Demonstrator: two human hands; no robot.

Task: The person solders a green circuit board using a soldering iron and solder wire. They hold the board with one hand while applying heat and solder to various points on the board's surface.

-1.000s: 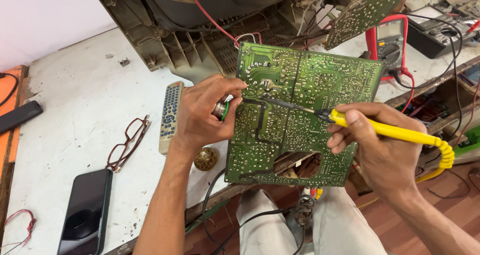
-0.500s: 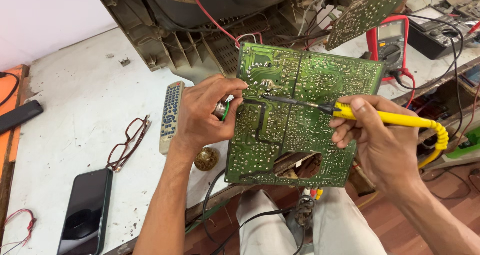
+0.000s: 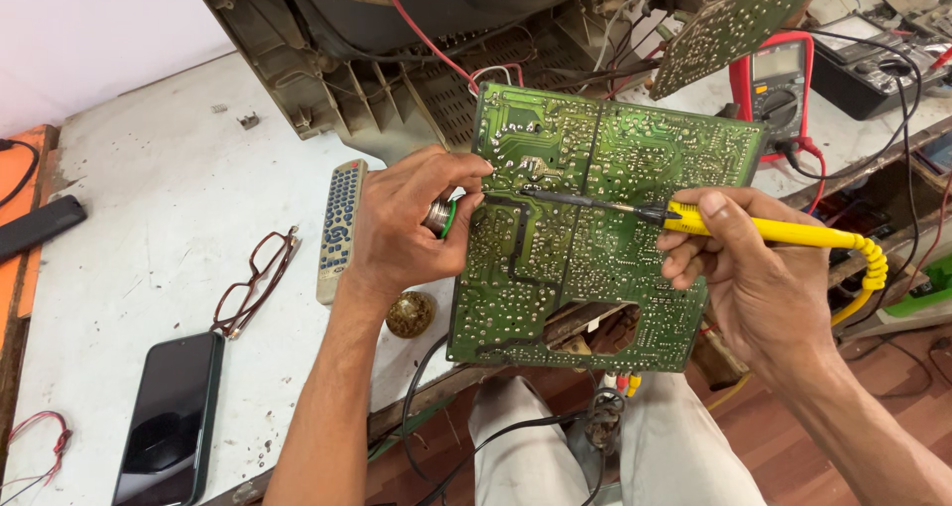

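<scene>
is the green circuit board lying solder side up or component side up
Solder side up. The circuit board shows only traces and solder joints, and the soldering iron in the right hand points its tip at them.

free: tabletop (image 3: 169,199) left | blocked: television shell (image 3: 397,60) behind, remote (image 3: 339,228), spectacles (image 3: 260,280)

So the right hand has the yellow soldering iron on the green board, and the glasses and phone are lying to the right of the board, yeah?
Not quite. The head view shows the right hand holding the yellow soldering iron with its tip on the green board, but the glasses and phone lie to the left of the board, on the white bench.
</scene>
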